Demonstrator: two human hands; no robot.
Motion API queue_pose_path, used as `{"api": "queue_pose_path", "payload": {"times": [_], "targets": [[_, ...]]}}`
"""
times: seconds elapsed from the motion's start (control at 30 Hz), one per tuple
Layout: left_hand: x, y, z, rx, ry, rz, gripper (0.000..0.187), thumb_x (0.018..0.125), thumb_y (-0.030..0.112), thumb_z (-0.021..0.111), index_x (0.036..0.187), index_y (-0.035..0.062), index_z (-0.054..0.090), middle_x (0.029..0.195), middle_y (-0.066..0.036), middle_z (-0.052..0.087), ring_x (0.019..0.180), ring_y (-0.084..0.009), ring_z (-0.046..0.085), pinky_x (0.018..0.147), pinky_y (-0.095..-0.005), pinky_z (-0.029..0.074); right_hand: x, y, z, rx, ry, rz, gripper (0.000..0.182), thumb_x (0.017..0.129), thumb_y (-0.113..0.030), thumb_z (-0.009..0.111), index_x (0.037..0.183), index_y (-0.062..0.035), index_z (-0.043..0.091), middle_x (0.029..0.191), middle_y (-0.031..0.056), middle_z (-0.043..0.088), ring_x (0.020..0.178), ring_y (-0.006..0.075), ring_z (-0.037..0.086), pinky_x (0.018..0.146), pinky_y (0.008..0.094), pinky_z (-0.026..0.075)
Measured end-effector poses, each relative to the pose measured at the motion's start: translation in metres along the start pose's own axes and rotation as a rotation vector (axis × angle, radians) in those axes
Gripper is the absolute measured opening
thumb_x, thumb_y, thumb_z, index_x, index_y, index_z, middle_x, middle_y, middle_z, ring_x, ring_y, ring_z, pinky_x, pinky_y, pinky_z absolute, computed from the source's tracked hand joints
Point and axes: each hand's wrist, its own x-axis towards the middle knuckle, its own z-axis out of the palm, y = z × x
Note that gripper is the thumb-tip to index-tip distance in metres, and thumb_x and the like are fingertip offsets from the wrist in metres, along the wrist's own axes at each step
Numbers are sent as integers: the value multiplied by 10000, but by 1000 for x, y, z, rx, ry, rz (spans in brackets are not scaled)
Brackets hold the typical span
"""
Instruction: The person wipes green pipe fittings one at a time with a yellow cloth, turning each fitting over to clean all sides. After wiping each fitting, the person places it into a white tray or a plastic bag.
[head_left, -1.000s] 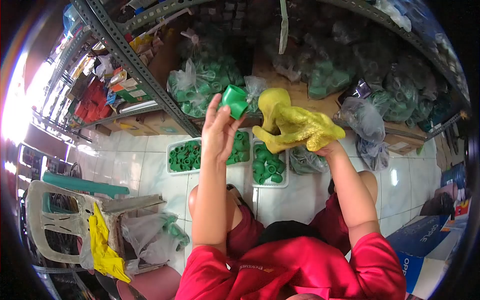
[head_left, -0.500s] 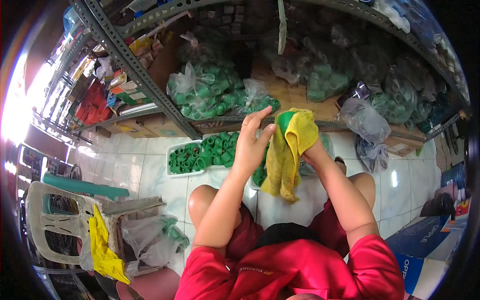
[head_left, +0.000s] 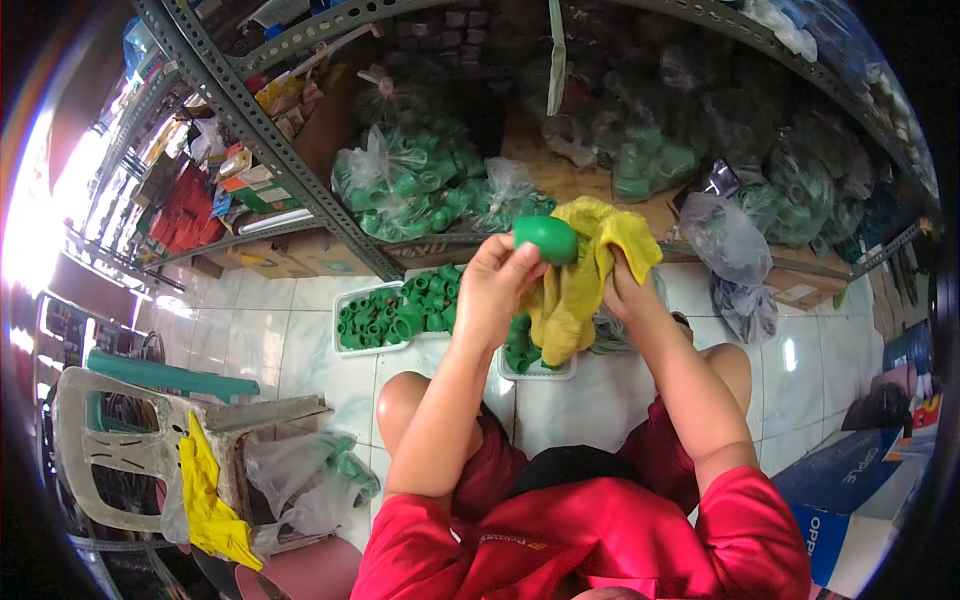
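Between the thumb and fingers of my left hand (head_left: 492, 285) is a smooth green pipe fitting (head_left: 546, 238), raised in front of the shelf. My right hand (head_left: 630, 290) grips a yellow cloth (head_left: 590, 265), whose folds touch the fitting's right side and hang down. Part of my right hand's fingers is hidden behind the cloth. Below my left hand, a white tray (head_left: 372, 347) on the floor holds many green fittings (head_left: 430, 300). Another white tray (head_left: 540, 374) with green fittings sits partly under the cloth.
A metal shelf (head_left: 290, 165) carries plastic bags of green fittings (head_left: 410, 180). On the left stands a worn plastic chair (head_left: 100, 450) with a yellow cloth (head_left: 212, 500) draped over it. A blue and white box (head_left: 830, 500) lies at right on the tiled floor (head_left: 330, 400).
My left hand has closed on the green fitting, which now sticks out left of the cloth. Earlier that hand was open beside it. My right hand and the cloth have shifted slightly.
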Motion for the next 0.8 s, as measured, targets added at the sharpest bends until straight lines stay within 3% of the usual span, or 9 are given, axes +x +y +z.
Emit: {"api": "queue_pose_path", "payload": {"times": [0.07, 0.1, 0.13, 0.27, 0.33, 0.47, 0.57, 0.73, 0.8], "targets": [[2, 1, -5, -73, 33, -37, 182, 876, 199, 529, 937, 30, 502, 972, -48, 544, 803, -106, 553, 741, -246, 500, -8, 0, -1, -14, -494, -268, 492, 850, -342, 543, 1227, -57, 405, 1156, 76, 499, 1033, 190, 504, 887, 330, 426], [3, 0, -7, -132, 34, -97, 215, 875, 217, 530, 973, 33, 480, 951, -47, 538, 796, -112, 549, 739, -260, 505, -13, -5, 1, 152, -347, 98, 545, 823, -298, 591, 1261, -56, 374, 1176, 72, 492, 1053, 191, 490, 909, 324, 396], [3, -1, -9, -190, 33, -160, 252, 873, 236, 530, 1010, 37, 458, 930, -46, 532, 788, -117, 546, 737, -274, 510, -13, -6, 4, 153, -350, 100, 545, 823, -298, 591, 1261, -56, 374, 1176, 72, 492, 1053, 191, 490, 909, 324, 396], [-4, -17, 5, -71, -19, -125, 449, 883, 298, 511, 1226, 43, 375, 1040, -77, 519, 943, -142, 513, 814, -276, 443, -26, -11, 34, -531, -253, -86, 493, 785, -157, 626, 1218, -46, 418, 1140, 86, 506, 1025, 194, 496, 898, 302, 383], [-5, -22, 12, -16, 5, -85, 424, 883, 311, 511, 1195, 44, 406, 1082, -72, 513, 1003, -136, 484, 845, -273, 408, -29, -8, 40, -1013, -133, -501, 432, 776, -166, 628, 1163, -60, 469, 1129, 76, 536, 1024, 211, 521, 882, 317, 403], [-10, -18, 21, -17, 58, -195, 381, 872, 283, 538, 1146, 41, 430, 958, -50, 546, 847, -104, 528, 736, -220, 428, -23, -3, 21, -1092, -131, -604, 385, 755, -174, 634, 1102, -54, 516, 1105, 90, 550, 1037, 224, 513, 890, 331, 388], [-8, -27, 19, 321, 55, -93, 418, 830, 258, 595, 1155, 40, 448, 739, 18, 457, 663, -73, 433, 616, -196, 358, -3, -13, 7, -906, -101, -430, 309, 802, -182, 561, 1077, -44, 535, 1081, 105, 561, 1029, 232, 515, 879, 324, 391], [17, -29, -21, 458, -73, -198, 450, 807, 298, 610, 1169, 63, 481, 854, 6, 529, 760, -73, 459, 648, -191, 359, -1, -71, 7, -832, 71, 334, 331, 871, -264, 522, 1126, -53, 525, 1083, 26, 552, 951, 107, 494, 824, 276, 405], [23, -36, -32, 594, -20, -278, 467, 785, 326, 627, 1169, 97, 493, 891, 7, 548, 785, -84, 472, 656, -213, 370, -3, -99, -18, -757, -88, 377, 317, 870, -240, 523, 1125, -51, 525, 1098, 39, 548, 939, 108, 513, 804, 270, 425]]}}
